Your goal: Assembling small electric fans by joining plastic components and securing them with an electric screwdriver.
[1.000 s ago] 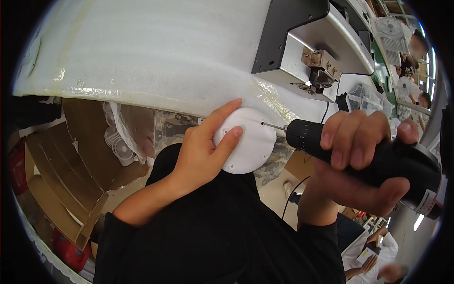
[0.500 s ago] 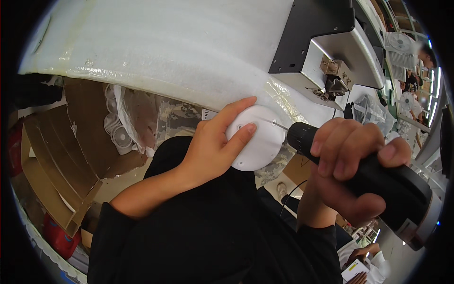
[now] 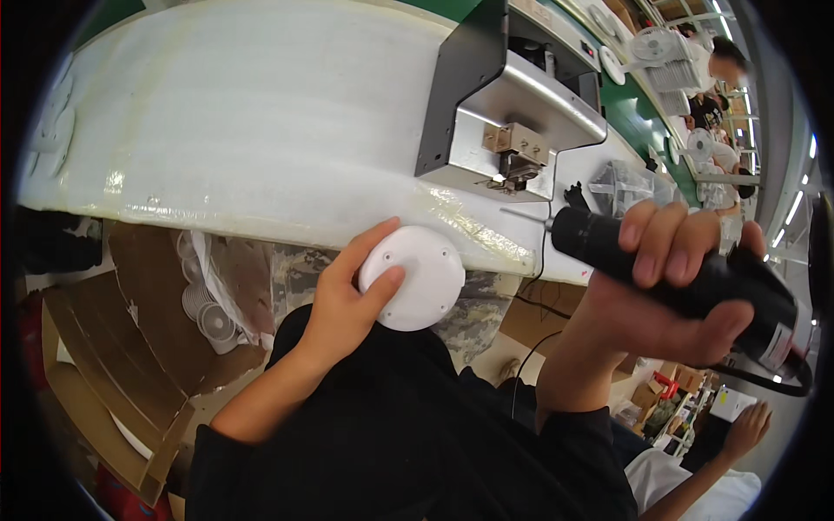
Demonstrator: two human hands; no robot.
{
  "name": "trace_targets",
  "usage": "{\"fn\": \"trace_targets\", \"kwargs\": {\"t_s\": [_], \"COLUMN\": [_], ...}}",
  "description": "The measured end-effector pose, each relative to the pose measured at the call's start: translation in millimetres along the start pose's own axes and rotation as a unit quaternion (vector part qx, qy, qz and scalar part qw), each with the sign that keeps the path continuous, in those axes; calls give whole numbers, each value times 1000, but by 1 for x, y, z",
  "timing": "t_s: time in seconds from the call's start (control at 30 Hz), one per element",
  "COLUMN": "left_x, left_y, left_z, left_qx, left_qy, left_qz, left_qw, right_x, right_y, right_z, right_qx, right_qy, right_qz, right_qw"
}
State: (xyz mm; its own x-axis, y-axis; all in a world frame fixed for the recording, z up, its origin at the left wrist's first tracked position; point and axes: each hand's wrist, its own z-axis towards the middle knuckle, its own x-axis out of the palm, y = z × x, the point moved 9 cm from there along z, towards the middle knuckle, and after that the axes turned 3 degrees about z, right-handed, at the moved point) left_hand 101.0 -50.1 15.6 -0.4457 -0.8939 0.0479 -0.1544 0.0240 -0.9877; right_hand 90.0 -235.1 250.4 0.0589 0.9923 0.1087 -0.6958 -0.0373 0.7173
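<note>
My left hand [image 3: 334,304] grips a round white plastic disc [image 3: 424,282] by its left edge, thumb across its face. Several small screw holes sit near the disc's rim, and it is held just off the table's front edge. In my right hand [image 3: 638,317] is a black electric screwdriver [image 3: 586,236], raised to the right with its thin bit pointing left. That bit is apart from the disc, near the front of a black and silver screw feeder [image 3: 473,148] on the table.
A white-covered table [image 3: 261,104] spans the far side, edged with clear tape. At lower left stands an open cardboard box [image 3: 148,300] with white fan grilles [image 3: 217,323]. Clear plastic bags [image 3: 630,187] lie right of the feeder. A co-worker's hand [image 3: 747,434] shows at lower right.
The screwdriver bit was at a hole in the disc; now it has lifted away toward the feeder. My left hand and the disc appear lower and further left as the view has shifted.
</note>
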Motion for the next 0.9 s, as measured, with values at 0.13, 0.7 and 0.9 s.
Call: {"fn": "trace_targets", "kwargs": {"t_s": [0.13,0.7,0.9], "left_x": [1,4,9], "left_y": [-10,-19,-14], "left_z": [-5,1,5], "left_qx": [70,-3,-18], "left_qy": [4,26,41], "left_qz": [13,59,51], "left_qw": [997,998,998], "right_x": [-14,6,25], "right_y": [-2,-28,-33], "right_z": [13,11,-9], "right_qx": [-28,92,90], "right_qy": [-24,3,16], "right_qz": [-13,96,99], "right_qw": [999,991,991]}}
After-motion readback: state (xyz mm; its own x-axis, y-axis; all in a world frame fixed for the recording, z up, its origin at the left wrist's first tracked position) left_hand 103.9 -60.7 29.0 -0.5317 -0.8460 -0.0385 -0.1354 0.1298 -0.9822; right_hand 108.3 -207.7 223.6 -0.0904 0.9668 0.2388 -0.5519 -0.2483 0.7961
